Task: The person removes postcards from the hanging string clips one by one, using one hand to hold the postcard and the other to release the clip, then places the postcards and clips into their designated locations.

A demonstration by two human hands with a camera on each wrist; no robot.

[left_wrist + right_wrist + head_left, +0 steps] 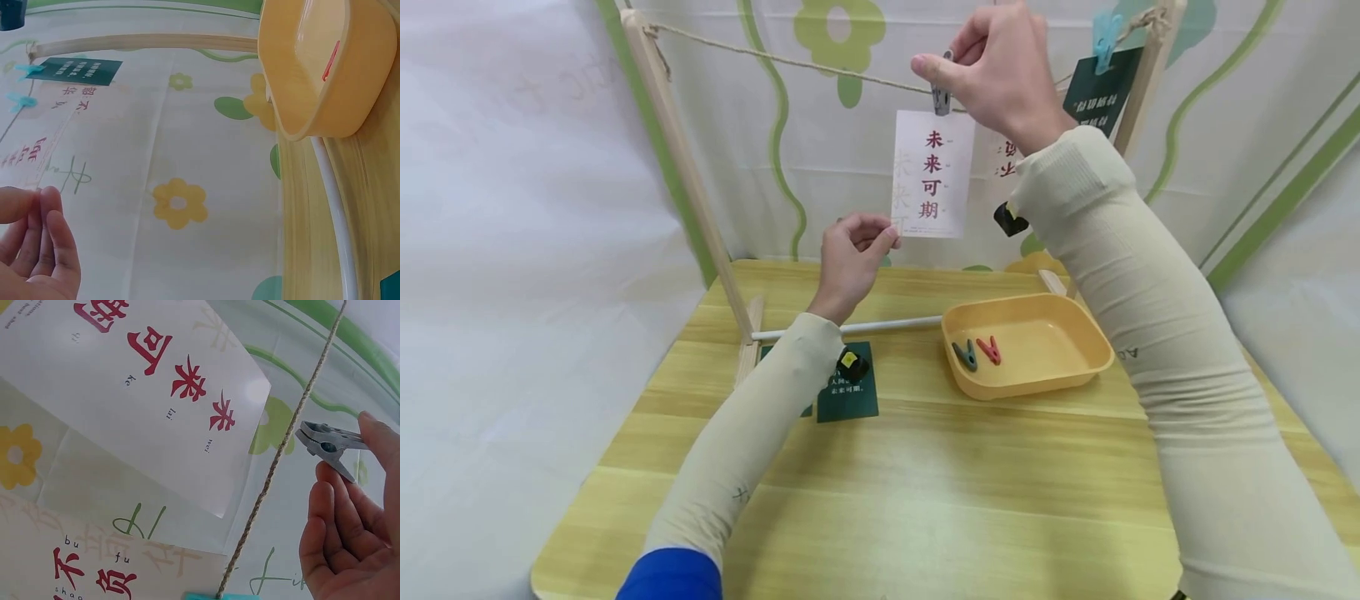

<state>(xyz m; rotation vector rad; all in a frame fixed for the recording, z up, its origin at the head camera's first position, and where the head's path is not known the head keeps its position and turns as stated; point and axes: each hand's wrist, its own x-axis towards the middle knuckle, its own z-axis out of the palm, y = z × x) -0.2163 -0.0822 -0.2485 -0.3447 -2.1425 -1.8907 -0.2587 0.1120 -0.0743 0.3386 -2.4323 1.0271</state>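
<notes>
A white card [951,183] with red characters hangs upright from my left hand [853,258], which pinches its lower left corner between thumb and fingers. Above the card, my right hand [1007,75] pinches a grey clothespin [328,445] by its handle ends. In the right wrist view the clothespin's tip points at the twine [270,478], close beside it, and the card's top edge lies on the other side. Further right on the line hang another card with red characters [94,569] and a dark green card [1105,87], the latter under a light blue clothespin [1105,42].
The twine runs between two wooden posts [681,158]. A yellow tray [1037,383] on the wooden table [925,492] holds a dark green clothespin [965,357] and a red one [989,350]. Dark green cards [857,404] lie by my left forearm. A white rod [895,325] crosses behind.
</notes>
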